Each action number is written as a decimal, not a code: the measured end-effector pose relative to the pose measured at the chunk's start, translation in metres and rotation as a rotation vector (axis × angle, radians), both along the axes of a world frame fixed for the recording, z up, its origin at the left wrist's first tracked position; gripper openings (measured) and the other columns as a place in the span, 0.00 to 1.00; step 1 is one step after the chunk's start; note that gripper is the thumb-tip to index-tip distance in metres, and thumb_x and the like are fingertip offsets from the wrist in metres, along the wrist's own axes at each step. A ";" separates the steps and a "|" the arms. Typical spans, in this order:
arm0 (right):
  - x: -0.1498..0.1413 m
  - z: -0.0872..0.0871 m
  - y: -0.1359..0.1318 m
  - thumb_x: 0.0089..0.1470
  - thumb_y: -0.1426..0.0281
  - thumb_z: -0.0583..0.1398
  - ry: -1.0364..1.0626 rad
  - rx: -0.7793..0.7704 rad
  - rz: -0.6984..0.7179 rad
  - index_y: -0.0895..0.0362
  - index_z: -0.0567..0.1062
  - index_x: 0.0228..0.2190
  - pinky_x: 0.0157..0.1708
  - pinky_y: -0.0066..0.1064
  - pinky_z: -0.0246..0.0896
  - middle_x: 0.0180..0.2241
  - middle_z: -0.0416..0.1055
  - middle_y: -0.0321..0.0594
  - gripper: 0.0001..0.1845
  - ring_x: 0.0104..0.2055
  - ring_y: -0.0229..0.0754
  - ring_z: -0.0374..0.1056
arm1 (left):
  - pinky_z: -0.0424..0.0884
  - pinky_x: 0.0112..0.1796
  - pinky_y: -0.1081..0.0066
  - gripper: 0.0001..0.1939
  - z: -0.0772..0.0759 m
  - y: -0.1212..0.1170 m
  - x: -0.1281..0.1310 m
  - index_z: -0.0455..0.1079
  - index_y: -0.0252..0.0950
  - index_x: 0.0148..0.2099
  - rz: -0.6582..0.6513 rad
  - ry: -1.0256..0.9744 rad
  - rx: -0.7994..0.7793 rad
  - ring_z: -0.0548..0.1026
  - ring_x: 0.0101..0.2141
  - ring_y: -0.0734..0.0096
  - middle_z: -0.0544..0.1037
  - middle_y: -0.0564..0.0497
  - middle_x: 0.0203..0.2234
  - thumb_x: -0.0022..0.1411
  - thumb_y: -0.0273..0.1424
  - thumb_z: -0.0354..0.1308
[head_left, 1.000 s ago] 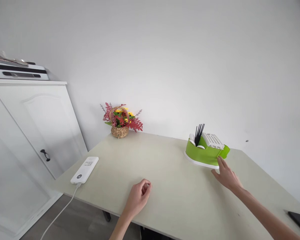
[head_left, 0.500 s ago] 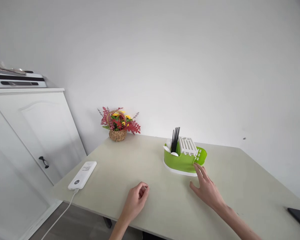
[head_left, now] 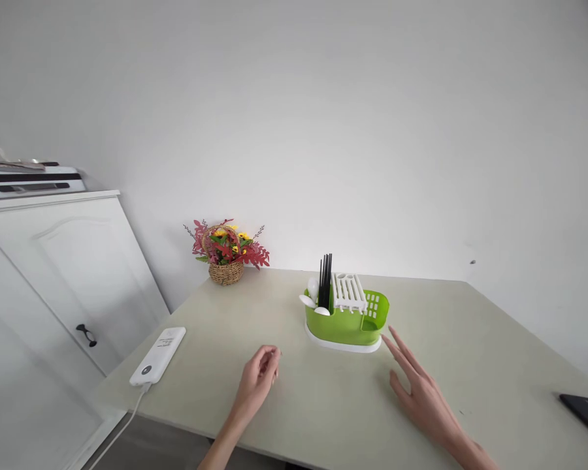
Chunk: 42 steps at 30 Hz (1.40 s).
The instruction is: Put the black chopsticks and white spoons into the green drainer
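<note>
A green cutlery holder (head_left: 345,321) on a white base stands in the middle of the beige table (head_left: 470,339). It carries black chopsticks (head_left: 325,288), white spoons and a white slotted insert. My right hand (head_left: 419,385) lies just to its right front, fingers stretched out and apart, fingertips a short way from the holder and not touching it. My left hand (head_left: 255,382) rests on the table to the holder's left front, fingers loosely curled, with nothing visible in them.
A wicker basket of artificial flowers (head_left: 227,251) sits at the table's far left against the wall. A white power bank (head_left: 157,356) with a cable lies at the left edge. A black flat object (head_left: 585,412) lies at the right edge. A white cabinet (head_left: 53,274) stands left.
The green holder has slid left across the table from the far right to the middle. My right hand pushed it, then let go and drew back. My left hand barely moved.
</note>
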State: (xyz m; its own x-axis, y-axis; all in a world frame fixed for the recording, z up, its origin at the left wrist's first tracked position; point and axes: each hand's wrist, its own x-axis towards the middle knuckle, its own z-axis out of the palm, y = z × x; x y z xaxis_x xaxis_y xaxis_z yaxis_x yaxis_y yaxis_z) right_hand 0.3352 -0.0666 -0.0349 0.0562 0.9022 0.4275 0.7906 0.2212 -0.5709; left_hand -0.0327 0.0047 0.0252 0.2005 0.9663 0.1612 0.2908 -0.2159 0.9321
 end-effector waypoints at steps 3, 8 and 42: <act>0.021 -0.012 -0.004 0.65 0.64 0.50 0.080 -0.006 -0.073 0.38 0.49 0.72 0.59 0.43 0.67 0.76 0.44 0.38 0.38 0.64 0.50 0.67 | 0.70 0.39 0.70 0.22 0.027 0.031 0.022 0.70 0.39 0.45 0.213 -0.001 0.120 0.76 0.40 0.64 0.78 0.48 0.37 0.70 0.53 0.53; 0.039 -0.028 0.002 0.62 0.62 0.51 0.194 -0.106 -0.236 0.47 0.53 0.71 0.54 0.44 0.70 0.63 0.70 0.43 0.37 0.55 0.49 0.74 | 0.71 0.47 0.67 0.20 0.083 0.096 0.089 0.69 0.38 0.50 0.161 0.105 0.291 0.77 0.52 0.60 0.79 0.41 0.50 0.71 0.49 0.54; 0.038 -0.013 0.002 0.61 0.59 0.53 0.260 -0.213 -0.223 0.42 0.73 0.54 0.44 0.40 0.72 0.58 0.76 0.33 0.22 0.46 0.49 0.77 | 0.74 0.46 0.62 0.18 0.114 0.178 0.203 0.65 0.38 0.34 0.033 0.090 0.048 0.83 0.40 0.57 0.83 0.40 0.34 0.77 0.41 0.49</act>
State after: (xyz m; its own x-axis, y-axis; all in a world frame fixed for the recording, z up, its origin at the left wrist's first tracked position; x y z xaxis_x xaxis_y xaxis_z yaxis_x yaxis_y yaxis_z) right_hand 0.3731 -0.0648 -0.0482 0.3427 0.9224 0.1781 0.6290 -0.0844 -0.7728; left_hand 0.1701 0.1825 0.1387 0.1849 0.9642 0.1901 0.3807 -0.2486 0.8906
